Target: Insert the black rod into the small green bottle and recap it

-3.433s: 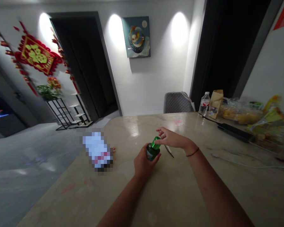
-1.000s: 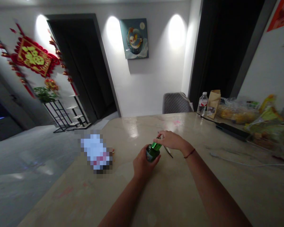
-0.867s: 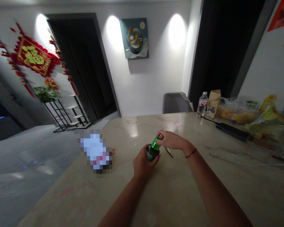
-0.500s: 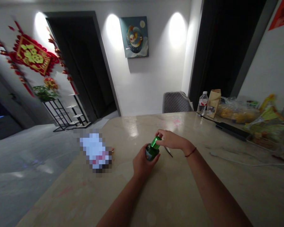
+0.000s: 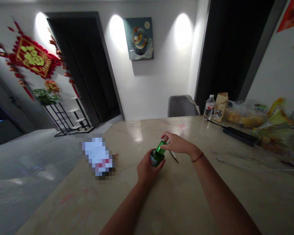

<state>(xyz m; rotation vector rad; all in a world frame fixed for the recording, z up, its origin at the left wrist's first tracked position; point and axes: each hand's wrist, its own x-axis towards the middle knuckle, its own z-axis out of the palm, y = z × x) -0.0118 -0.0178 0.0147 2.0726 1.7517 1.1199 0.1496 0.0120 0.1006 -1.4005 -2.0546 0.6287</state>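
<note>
My left hand is wrapped around a small dark green bottle, which tilts slightly to the right above the middle of the table. On top of the bottle sits a shiny bright green cap. The thumb and fingers of my right hand close on this cap from the right, with some fingertips raised above it. Just behind the bottle, partly covered by my right hand, lies a thin black-and-white object that I cannot make out further.
A pixelated, phone-like object is at the left on the marble-look table. Along the right side are a water bottle, a paper bag, plastic food bags, a black power strip and a white cable. A grey chair stands behind.
The fingers of my right hand have shifted slightly on the cap, with the fingertips lifting a little. My left hand keeps its hold on the bottle in nearly the same spot.
</note>
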